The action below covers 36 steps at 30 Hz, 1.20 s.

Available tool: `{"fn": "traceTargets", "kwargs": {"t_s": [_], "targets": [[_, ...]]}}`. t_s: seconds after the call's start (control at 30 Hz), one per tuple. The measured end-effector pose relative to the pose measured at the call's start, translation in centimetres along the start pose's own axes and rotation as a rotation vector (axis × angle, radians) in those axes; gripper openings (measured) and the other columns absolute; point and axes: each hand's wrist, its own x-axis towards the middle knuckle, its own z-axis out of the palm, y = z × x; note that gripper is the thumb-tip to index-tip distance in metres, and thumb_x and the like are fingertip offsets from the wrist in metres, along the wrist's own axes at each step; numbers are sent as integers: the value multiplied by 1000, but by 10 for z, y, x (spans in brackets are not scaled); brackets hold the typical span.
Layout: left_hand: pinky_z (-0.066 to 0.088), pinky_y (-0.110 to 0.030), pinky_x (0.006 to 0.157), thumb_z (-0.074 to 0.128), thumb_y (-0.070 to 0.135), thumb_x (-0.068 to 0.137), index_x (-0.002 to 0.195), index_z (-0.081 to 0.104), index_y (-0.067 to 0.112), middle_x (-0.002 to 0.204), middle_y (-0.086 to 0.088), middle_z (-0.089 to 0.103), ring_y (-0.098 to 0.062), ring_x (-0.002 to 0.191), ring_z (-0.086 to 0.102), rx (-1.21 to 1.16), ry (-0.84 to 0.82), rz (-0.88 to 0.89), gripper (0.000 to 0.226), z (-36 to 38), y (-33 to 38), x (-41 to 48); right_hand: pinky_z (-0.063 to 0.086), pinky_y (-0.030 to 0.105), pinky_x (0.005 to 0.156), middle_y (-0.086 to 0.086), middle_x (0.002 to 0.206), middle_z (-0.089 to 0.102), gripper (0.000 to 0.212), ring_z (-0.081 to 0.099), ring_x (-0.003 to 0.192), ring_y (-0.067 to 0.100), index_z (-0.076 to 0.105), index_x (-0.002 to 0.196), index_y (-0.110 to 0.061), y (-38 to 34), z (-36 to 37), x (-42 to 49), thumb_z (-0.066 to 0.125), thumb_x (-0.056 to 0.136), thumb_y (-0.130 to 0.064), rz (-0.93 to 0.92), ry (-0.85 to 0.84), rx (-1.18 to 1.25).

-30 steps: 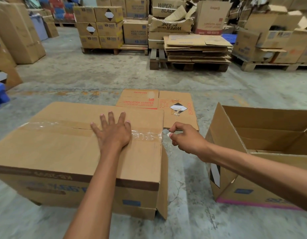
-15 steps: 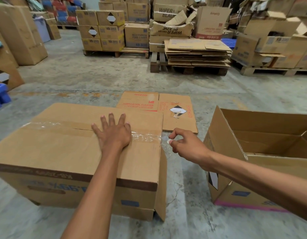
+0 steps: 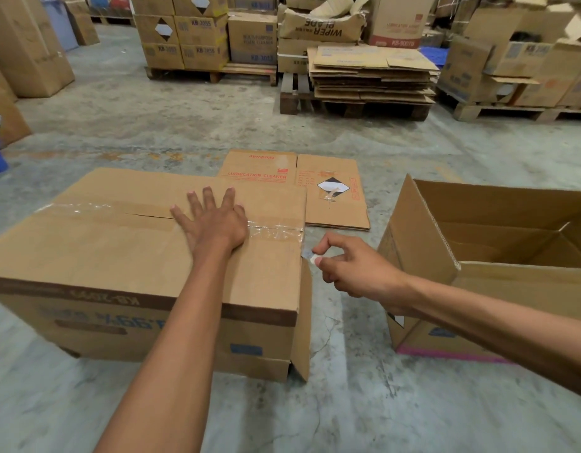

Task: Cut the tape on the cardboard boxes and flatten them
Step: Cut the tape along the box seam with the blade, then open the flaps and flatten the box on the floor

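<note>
Right now the left hand [image 3: 214, 220] lies flat, fingers spread and holding nothing, on top of the taped box [image 3: 145, 256] at centre-left of the frame, pressing across the clear tape [image 3: 276, 232] that runs along its top seam. The right hand [image 3: 354, 269] hovers just off the box's right edge, thumb and forefinger pinched on a small pale thing [image 3: 310, 256], too small to tell whether it is a blade or a tape end. Judging from this, the seam is still sealed. The risks: a cut drawn leftward along the tape would head straight for the pressing hand, and a loose side flap [image 3: 302, 322] could let the box shift under pressure. An open box [image 3: 423, 256] at right and a flattened carton [image 3: 331, 204] beyond sit clear of the work.
</note>
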Motion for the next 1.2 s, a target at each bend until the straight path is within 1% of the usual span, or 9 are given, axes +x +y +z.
{"fn": "traceTargets", "kwargs": {"t_s": [0.27,0.4,0.7,0.8,0.87,0.9,0.93,1.03,1.2], "targets": [[-7,-67,114,12,43,100,157,9,35,166,-7,-1,-35,151,-8,8,-16,-8,58,0,3,1,38,29,54,0,64,61,7,52,56,14,60,98,-25,41,8,-13,53,98,-24,65,311,-48],[-7,-67,114,12,43,101,157,10,35,166,-8,0,-36,151,-7,16,-12,-10,58,-1,10,-1,51,41,62,12,105,67,45,60,78,22,49,127,-22,113,39,-6,44,91,4,68,312,-473],[-6,-68,114,14,42,100,157,13,34,166,-10,2,-38,151,-5,18,-5,9,58,0,19,-7,9,49,120,21,158,11,67,8,146,39,20,156,-19,240,131,-36,49,96,-15,440,128,-637],[-6,-68,113,14,43,99,157,13,34,166,-10,2,-38,151,-5,7,-7,13,59,-1,16,-4,-1,52,120,20,161,13,59,5,150,40,23,155,-23,222,126,-27,43,99,-26,452,200,-555],[-7,-68,113,16,45,98,156,16,35,166,-10,4,-37,151,-4,-16,-15,18,59,-2,14,0,25,52,113,13,129,54,42,43,133,33,55,125,-24,181,113,-18,28,103,-48,368,414,-205],[-6,-68,114,18,46,97,155,19,35,166,-10,7,-37,151,-1,-36,-18,20,59,-7,12,4,37,47,103,-6,100,46,50,56,115,29,59,104,-21,154,106,-12,24,102,-56,285,494,-38],[-3,-67,114,20,46,96,154,24,35,165,-9,11,-36,151,3,-53,-24,19,59,-9,9,8,42,42,92,10,93,63,56,61,102,25,62,97,-17,125,100,-12,24,101,-58,206,555,157],[14,-59,114,25,45,96,149,38,35,157,-8,32,-33,145,24,-69,32,38,55,-24,-14,23,40,27,96,-11,127,62,67,56,116,4,54,138,-24,42,89,-4,38,93,-70,-27,458,310],[10,-61,115,22,56,96,152,31,34,160,-13,24,-35,147,18,-22,-5,-89,60,-36,-99,37,44,44,106,-8,137,57,92,51,129,16,43,142,-33,7,94,29,55,67,-84,-18,392,37]]}}
